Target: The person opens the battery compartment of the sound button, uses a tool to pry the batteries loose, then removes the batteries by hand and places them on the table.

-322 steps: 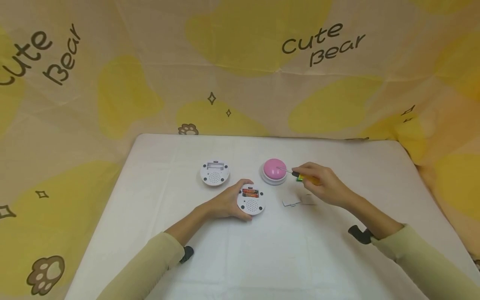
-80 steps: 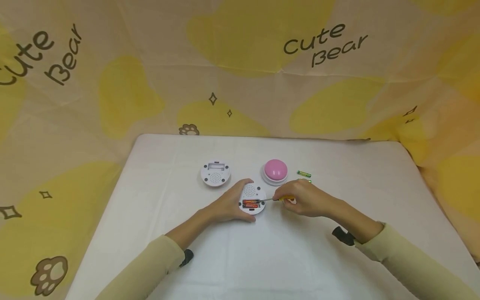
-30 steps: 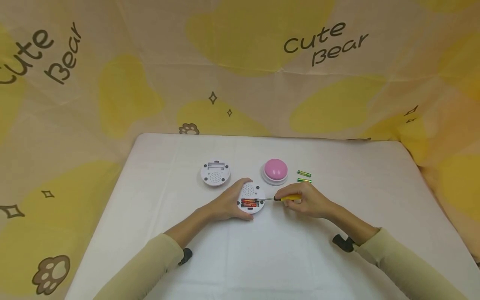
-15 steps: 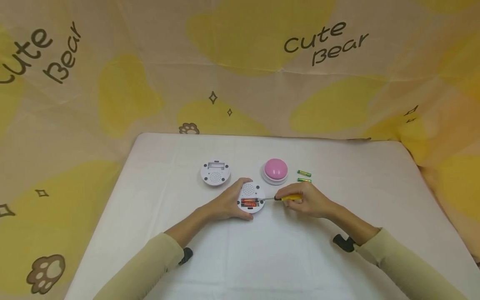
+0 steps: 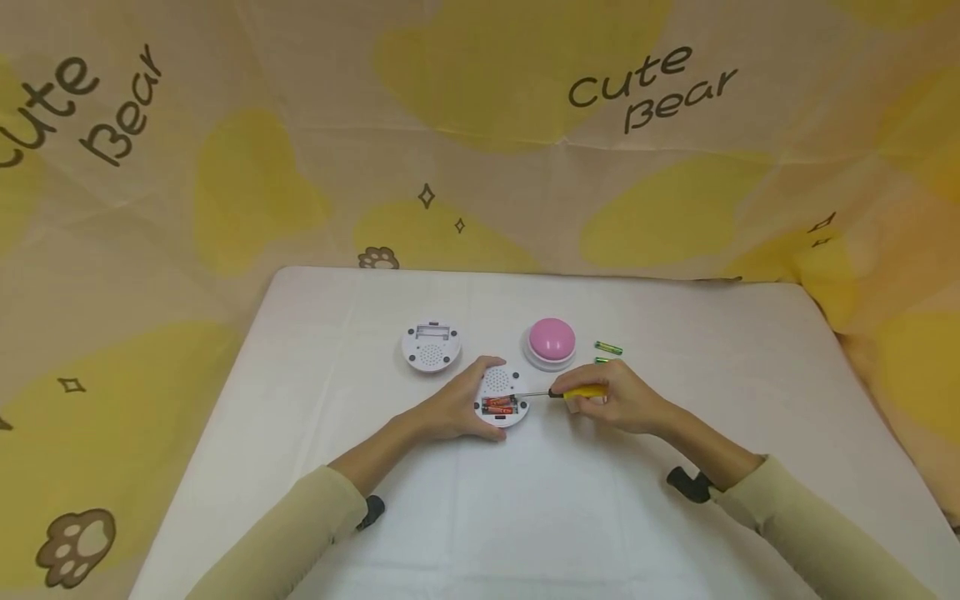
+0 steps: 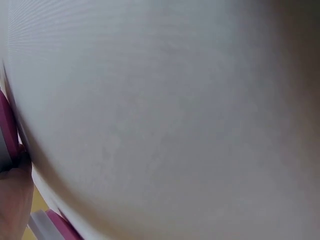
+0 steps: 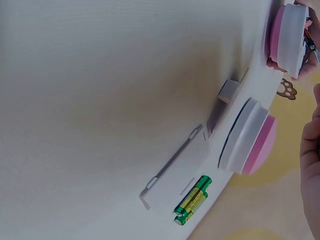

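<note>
My left hand [image 5: 452,408] grips the rim of a round white push button [image 5: 497,381], turned underside up, with thumb and fingers on opposite sides. Two red batteries [image 5: 498,408] sit in its uncovered compartment, which faces my body; the upper one slants. From the right, my right hand [image 5: 626,402] pinches the yellow handle of a screwdriver [image 5: 585,391]. Its shaft points left, the tip at the right end of the upper battery. In the right wrist view the held button's pink side [image 7: 275,35] faces the table. The left wrist view catches only its pink edge [image 6: 7,122].
Behind the left hand lies a second upturned button [image 5: 431,350], its compartment holding no batteries. A pink-topped button [image 5: 552,339] stands upright at the back, with two green batteries [image 7: 192,200] to its right. White battery covers [image 7: 175,165] lie near my right hand.
Since the oldest frame, the held button has been turned round and the screwdriver brought from beside the pink button to its compartment. Just now the shaft has risen slightly and the upper battery tilts.
</note>
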Tool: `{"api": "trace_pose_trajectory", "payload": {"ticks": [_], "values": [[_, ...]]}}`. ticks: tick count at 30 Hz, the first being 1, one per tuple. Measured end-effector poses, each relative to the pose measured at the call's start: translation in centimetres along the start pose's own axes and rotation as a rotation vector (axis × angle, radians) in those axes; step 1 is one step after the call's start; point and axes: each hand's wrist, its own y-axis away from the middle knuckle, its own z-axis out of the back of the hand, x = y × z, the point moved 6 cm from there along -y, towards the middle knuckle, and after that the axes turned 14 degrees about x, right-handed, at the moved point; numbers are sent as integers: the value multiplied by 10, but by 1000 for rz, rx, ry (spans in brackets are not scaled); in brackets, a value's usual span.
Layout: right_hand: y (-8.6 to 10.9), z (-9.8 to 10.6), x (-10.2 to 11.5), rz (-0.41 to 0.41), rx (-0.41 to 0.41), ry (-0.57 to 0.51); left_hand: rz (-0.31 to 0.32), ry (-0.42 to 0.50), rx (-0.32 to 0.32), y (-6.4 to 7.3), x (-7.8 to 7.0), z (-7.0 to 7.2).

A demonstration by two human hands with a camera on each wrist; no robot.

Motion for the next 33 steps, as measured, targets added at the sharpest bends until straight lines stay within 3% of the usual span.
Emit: {"api": "trace_pose_trajectory", "payload": {"ticks": [14, 22, 27, 33], "values": [[2, -1, -4, -12, 18, -22, 24, 13, -6, 0, 1, -1], [12, 8, -3, -17, -23, 45, 27, -12, -11, -1, 2, -1], [26, 21, -7, -58, -101, 77, 22, -23, -13, -1, 1, 0], [51, 47, -20, -158, -305, 166, 17, -17, -15, 0, 1, 0]]}}
